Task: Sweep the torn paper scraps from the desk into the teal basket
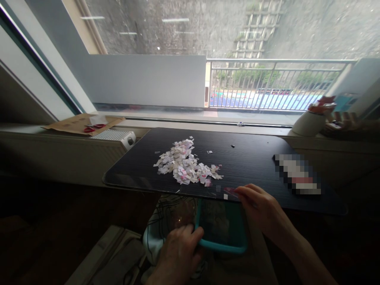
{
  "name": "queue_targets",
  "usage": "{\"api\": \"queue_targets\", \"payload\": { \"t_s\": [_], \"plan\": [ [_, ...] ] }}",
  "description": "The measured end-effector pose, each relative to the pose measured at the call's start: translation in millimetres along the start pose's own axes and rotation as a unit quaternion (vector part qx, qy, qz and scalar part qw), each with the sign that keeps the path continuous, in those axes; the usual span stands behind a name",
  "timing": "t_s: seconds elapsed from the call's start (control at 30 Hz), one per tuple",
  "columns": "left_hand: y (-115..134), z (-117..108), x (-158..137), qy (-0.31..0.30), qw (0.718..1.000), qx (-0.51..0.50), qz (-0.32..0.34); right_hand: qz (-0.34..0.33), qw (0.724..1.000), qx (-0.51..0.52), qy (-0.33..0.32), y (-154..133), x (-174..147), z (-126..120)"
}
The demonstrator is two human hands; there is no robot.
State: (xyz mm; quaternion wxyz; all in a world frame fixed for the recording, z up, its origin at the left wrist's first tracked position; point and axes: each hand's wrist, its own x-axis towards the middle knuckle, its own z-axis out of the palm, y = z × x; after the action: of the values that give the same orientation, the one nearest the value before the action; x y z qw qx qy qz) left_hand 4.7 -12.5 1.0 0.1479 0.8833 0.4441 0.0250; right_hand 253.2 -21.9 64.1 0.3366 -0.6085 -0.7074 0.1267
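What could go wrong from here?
1. A loose white scrap lies at the near edge of the black table; a brush of the right hand could knock it off, perhaps missing the teal container.
2. The left hand grips only the container's left side; it might tip.
3. The paper pile is loose, so a draught could scatter it.

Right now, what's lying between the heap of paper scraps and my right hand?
The head view shows a white scrap, a see-through piece and, by your fingers, a pinkish strip between the heap and your right hand.
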Motion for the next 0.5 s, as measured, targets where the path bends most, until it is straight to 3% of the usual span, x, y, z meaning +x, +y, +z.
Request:
{"api": "queue_targets", "payload": {
  "t_s": [0.13,0.27,0.37,0.5],
  "plan": [
    [0,2,0,-0.002,1.0,0.002,-0.005,-0.013,1.0,-0.006,-0.01,-5,-5,5],
    [7,-3,3,-0.018,1.0,0.013,0.0,-0.009,0.998,-0.03,0.045,-9,-4,10],
    [14,-6,5,-0.043,0.999,0.017,0.019,-0.005,0.993,-0.084,0.08,-16,5,23],
    [22,-7,8,-0.054,0.997,0.022,0.043,-0.025,0.991,-0.108,0.078,-30,12,44]
  ]
}}
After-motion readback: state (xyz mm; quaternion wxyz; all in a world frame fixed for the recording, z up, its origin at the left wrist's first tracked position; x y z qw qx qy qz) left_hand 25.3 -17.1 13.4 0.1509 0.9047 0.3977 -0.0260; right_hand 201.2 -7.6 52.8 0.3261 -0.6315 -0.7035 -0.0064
